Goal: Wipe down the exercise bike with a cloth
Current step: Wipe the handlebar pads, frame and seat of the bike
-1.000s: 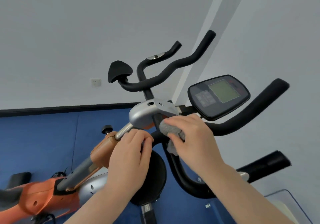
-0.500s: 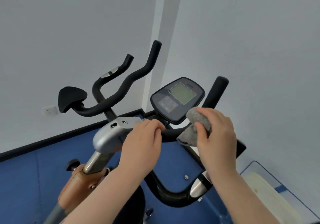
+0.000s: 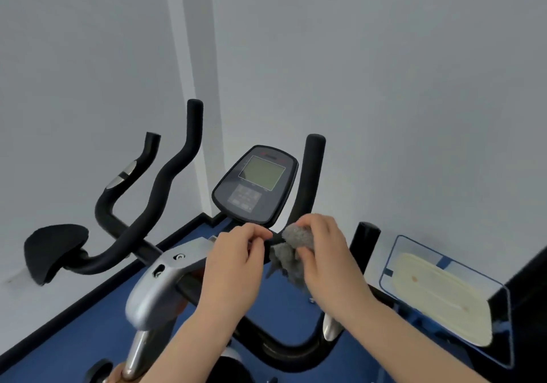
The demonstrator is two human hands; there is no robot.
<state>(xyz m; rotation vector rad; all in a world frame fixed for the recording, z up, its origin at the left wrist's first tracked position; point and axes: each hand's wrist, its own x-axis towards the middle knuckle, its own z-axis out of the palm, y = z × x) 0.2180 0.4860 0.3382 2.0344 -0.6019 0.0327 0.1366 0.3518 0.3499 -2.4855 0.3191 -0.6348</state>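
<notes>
Your right hand [image 3: 322,260] grips the bunched grey cloth [image 3: 288,252] against the black handlebar [image 3: 307,193], just near of the console [image 3: 256,186]. Your left hand [image 3: 236,264], just left of the cloth, curls around the bar beside the silver stem cover [image 3: 159,291].

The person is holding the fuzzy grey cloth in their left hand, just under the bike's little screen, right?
Not quite. The head view shows the grey cloth bunched in the right hand, not the left. The left hand sits beside it with fingers curled, on the handlebar as far as the view shows. The rest is right: it is just below the bike's screen.
</notes>
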